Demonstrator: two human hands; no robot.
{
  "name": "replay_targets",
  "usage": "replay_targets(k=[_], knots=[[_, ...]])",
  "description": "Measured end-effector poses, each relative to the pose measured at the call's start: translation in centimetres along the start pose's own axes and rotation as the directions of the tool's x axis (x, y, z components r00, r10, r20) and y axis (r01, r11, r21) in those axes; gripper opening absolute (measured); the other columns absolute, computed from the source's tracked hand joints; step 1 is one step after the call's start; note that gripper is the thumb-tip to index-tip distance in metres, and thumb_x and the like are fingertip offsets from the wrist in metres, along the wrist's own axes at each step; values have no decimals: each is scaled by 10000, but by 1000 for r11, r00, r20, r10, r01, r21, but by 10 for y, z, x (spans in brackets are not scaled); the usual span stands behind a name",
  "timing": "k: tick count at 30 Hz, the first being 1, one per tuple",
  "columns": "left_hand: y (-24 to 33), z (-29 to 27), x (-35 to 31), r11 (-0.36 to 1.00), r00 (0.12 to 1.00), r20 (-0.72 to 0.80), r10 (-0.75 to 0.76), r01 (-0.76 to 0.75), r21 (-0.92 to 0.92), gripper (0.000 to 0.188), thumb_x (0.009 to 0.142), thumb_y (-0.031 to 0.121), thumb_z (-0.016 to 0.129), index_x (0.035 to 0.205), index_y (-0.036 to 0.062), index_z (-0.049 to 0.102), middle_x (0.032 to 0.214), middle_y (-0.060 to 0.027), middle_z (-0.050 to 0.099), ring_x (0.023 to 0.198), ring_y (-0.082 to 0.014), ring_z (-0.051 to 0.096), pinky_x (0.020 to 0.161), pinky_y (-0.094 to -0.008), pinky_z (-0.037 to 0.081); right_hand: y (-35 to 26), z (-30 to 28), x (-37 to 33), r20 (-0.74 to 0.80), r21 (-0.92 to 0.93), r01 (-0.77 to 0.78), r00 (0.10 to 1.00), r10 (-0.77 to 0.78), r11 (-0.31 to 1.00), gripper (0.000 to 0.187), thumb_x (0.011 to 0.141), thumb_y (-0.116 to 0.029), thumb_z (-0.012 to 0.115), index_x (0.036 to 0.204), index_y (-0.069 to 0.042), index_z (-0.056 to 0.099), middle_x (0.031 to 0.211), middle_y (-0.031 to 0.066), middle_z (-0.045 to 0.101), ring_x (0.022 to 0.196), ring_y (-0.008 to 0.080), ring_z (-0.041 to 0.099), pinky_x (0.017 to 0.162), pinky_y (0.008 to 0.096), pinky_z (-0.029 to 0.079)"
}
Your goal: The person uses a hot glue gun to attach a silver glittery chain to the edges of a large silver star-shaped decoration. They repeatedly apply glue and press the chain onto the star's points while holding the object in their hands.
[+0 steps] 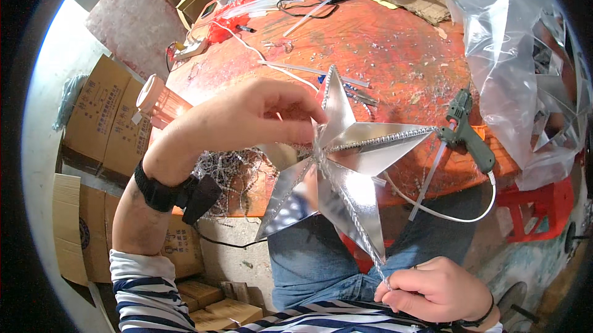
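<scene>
A shiny silver five-pointed star [352, 200] with raised ridges is held over my lap at the table's near edge. My left hand [265, 110] reaches across from the left, thumb and fingertips closed on the star near its centre; the arm of the star behind that hand is partly hidden. Silver beaded trim [349, 200] runs along ridges of the star, and its loose end passes the lower tip. At lower right, my right hand [438, 290] pinches that end between thumb and forefinger. A green glue gun [469, 132] lies just right of the star's right tip.
The worn red-orange table [395, 55] carries scraps, cables and glue sticks. Tangled silver trim [231, 178] sits at its near left, beside a pinkish plastic cup [164, 101]. Clear plastic bags [513, 55] cover the right. Cardboard boxes [92, 117] stand left; a red stool [543, 209] stands right.
</scene>
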State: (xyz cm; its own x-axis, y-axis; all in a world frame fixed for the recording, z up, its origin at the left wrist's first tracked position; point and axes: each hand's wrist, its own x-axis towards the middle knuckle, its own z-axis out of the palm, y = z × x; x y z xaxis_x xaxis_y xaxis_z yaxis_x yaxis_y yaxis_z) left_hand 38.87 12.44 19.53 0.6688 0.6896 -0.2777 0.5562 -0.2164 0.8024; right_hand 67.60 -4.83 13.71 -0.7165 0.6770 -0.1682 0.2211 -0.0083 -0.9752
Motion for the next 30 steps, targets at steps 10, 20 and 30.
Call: replay_targets(k=[10, 20, 30], knots=[[-7, 14, -19, 986, 992, -125, -16, -4, -164, 285, 927, 127, 663, 1181, 13, 602, 1015, -36, 655, 950, -101, 612, 846, -267, 499, 8, 0, -3, 10, -19, -8, 1000, 8, 1000, 179, 955, -123, 598, 889, 19, 686, 756, 87, 702, 656, 191, 690, 612, 285, 536], [1, 11, -10, 1000, 994, -106, 6, -6, -3, 348, 829, 86, 758, 1139, 44, 607, 956, 4, 625, 864, -70, 583, 786, -240, 477, 21, 5, -10, 90, -155, 108, 991, -95, 982, 154, 940, -148, 614, 925, -26, 706, 789, 77, 709, 683, 222, 690, 621, 311, 547], [7, 14, -7, 991, 997, -79, -2, 13, 134, 348, 814, 120, 774, 1121, 80, 615, 950, 35, 607, 841, -49, 568, 715, -216, 423, 26, 6, -12, 127, -186, 130, 986, -107, 974, 153, 935, -156, 618, 945, -31, 705, 812, 85, 708, 699, 241, 687, 635, 323, 550]])
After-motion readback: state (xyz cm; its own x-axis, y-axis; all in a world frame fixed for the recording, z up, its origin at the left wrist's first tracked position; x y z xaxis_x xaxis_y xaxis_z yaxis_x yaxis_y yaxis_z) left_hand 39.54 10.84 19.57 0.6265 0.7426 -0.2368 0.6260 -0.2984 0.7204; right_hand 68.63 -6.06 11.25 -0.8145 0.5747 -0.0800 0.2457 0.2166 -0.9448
